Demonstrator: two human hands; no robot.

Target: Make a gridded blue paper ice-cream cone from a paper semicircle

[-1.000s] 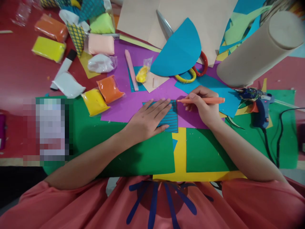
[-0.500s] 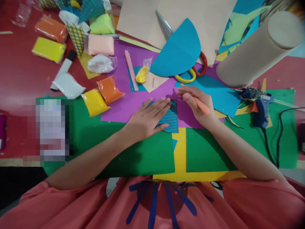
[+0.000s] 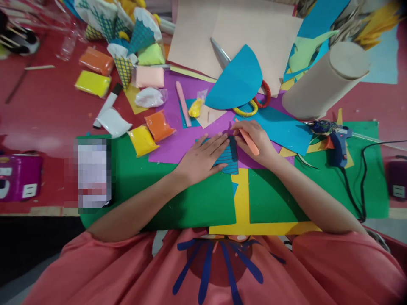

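My left hand (image 3: 203,156) lies flat with fingers spread on a small blue piece of paper (image 3: 231,159) marked with dark lines, covering much of it. My right hand (image 3: 254,140) is closed round an orange pen (image 3: 249,142), just right of that paper's upper edge. The pen's tip is too small to make out. Beneath is a purple sheet (image 3: 168,148) over green sheets (image 3: 190,207). Beyond my hands, a blue semicircle of paper (image 3: 238,82) covers part of a pair of scissors (image 3: 266,95) with red and yellow handles. A pink pen (image 3: 183,103) lies to the left.
Several clay packets, including an orange one (image 3: 159,126) and a yellow one (image 3: 142,141), lie left. Behind them are decorated paper cones (image 3: 123,70). A beige roll (image 3: 313,93) stands at right near a blue glue gun (image 3: 338,148) with a cord (image 3: 364,178). A black-and-white marker (image 3: 108,105) lies left.
The camera view has shifted, showing more of the table's left side. My right hand has moved closer to my left hand and the lined paper, with the orange pen held more steeply. My left hand stays flat.
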